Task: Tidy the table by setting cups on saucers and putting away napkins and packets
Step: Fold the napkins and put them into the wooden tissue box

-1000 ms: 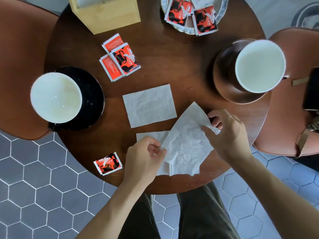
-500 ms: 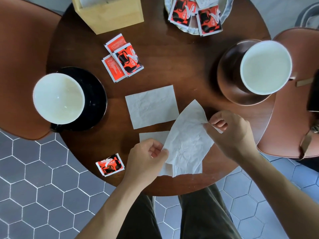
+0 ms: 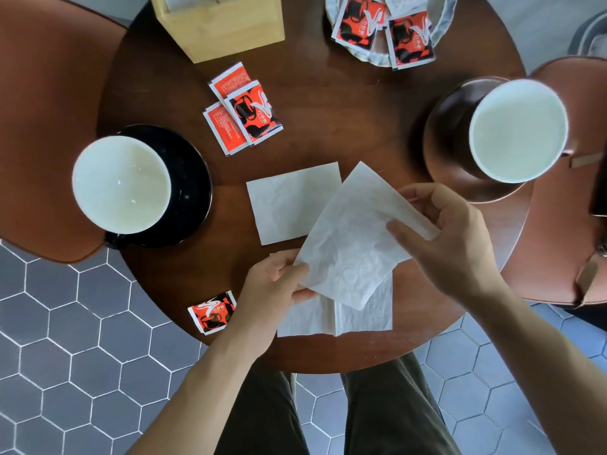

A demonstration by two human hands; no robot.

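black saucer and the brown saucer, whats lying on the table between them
In the head view, a flat napkin and the napkin held by both hands.

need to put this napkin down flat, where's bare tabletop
Bare wood lies between the packet pile, the dish of packets and the brown saucer. Near edge is crowded: both hands, napkins, a lone packet.

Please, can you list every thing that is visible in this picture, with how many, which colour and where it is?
table: 1, dark brown, round, centre
cups: 2, white inside, on saucers, left and right
saucers: 2, black left, brown right
napkins: 3, white, one held, two flat
loose packets: 4, red-black, three far left, one near edge
dish: 1, pale, top, holding packets
wooden box: 1, light, top
chairs: 2, brown, either side
left hand: holds napkin
right hand: holds napkin
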